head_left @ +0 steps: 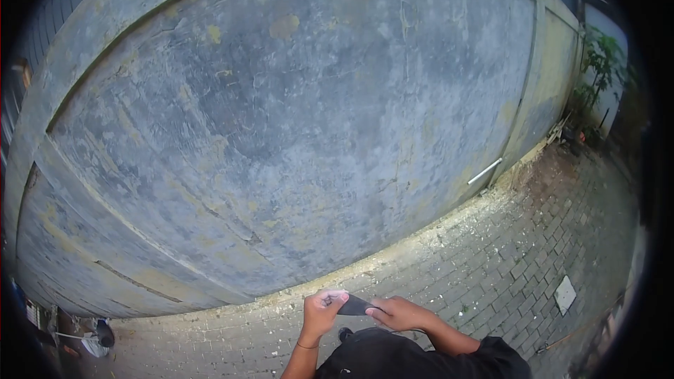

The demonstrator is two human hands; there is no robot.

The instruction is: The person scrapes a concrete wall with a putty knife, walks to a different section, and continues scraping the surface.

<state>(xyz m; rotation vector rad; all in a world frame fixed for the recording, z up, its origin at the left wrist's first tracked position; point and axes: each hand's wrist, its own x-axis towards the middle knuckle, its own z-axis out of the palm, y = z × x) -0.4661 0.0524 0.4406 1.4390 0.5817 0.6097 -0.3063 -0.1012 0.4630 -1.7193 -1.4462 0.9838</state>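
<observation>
Low in the head view, in front of my body, both hands pinch a dark grey flat sheet that looks like sandpaper (355, 305). My left hand (321, 311) is closed on its left end, with whitish dust on the fingers. On the right end, my right hand (401, 314) grips with thumb and fingers. The sheet spans the short gap between the hands, apart from the wall. Beyond it rises a large grey-blue wall (302, 119) with scraped, patchy paint and yellowish spots.
Paving bricks (505, 274) strewn with pale flakes run along the wall's foot. A white stick (485, 171) leans low on the wall at right. A white flat piece (564, 295) lies on the paving. Plants (600, 63) stand far right; a whitish bag (95, 344) sits lower left.
</observation>
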